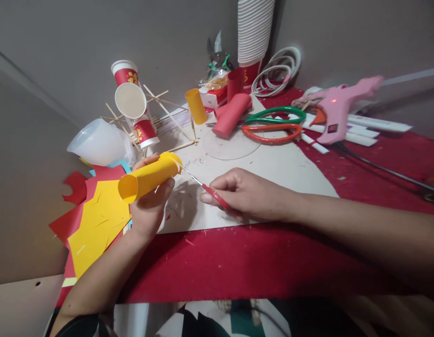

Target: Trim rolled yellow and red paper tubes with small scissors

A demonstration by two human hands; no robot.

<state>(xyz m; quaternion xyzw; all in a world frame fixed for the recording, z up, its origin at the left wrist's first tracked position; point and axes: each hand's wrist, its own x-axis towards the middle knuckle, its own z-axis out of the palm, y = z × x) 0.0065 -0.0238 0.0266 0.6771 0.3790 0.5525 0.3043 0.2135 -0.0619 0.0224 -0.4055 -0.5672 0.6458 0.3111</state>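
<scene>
My left hand (151, 201) is wrapped round a yellow paper tube (147, 179), holding it tilted above the white board (273, 164). My right hand (245, 193) is closed on a red-handled craft knife (217, 199). Its thin metal blade (191, 175) reaches left and touches the far end of the tube. A small upright yellow paper tube (196, 106) and a red paper roll (231, 115) stand further back on the board.
Red and yellow paper sheets (97, 220) lie at the left. Paper cups on wooden sticks (133, 100), a tall cup stack (254, 32), green and orange scissors (275, 124), a pink glue gun (338, 105) with white glue sticks and a coiled white cable (278, 70) crowd the back of the red table (273, 262).
</scene>
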